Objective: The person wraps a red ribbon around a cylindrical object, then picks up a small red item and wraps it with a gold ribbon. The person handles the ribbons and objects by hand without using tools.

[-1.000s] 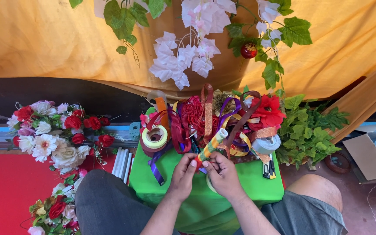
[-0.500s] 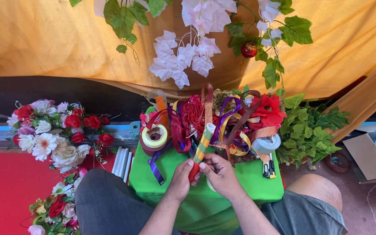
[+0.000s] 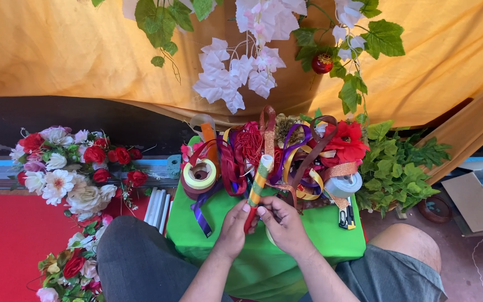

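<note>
My left hand (image 3: pixel 232 228) and my right hand (image 3: pixel 282 225) meet over a green-covered block (image 3: pixel 322 235) in front of me. Both grip the lower end of a short stick (image 3: pixel 257 186) wound with green, yellow and red stripes, which points up and away from me. Just behind it lies a heap of ribbons (image 3: pixel 264 148) in red, purple, gold and brown. A yellow-green tape roll (image 3: pixel 199 175) sits at the heap's left and a white ribbon roll (image 3: pixel 344 185) at its right.
Artificial flowers in red, white and pink (image 3: pixel 71 165) lie at left on a red mat (image 3: pixel 1 246). A leafy green plant (image 3: pixel 395 168) and an open cardboard box (image 3: pixel 476 201) stand at right. Orange cloth (image 3: pixel 57 50) hangs behind, with white blossoms (image 3: pixel 236 78) dangling.
The striped stick has swung upright from a tilted position, and both hands have slid down to its lower red end.
</note>
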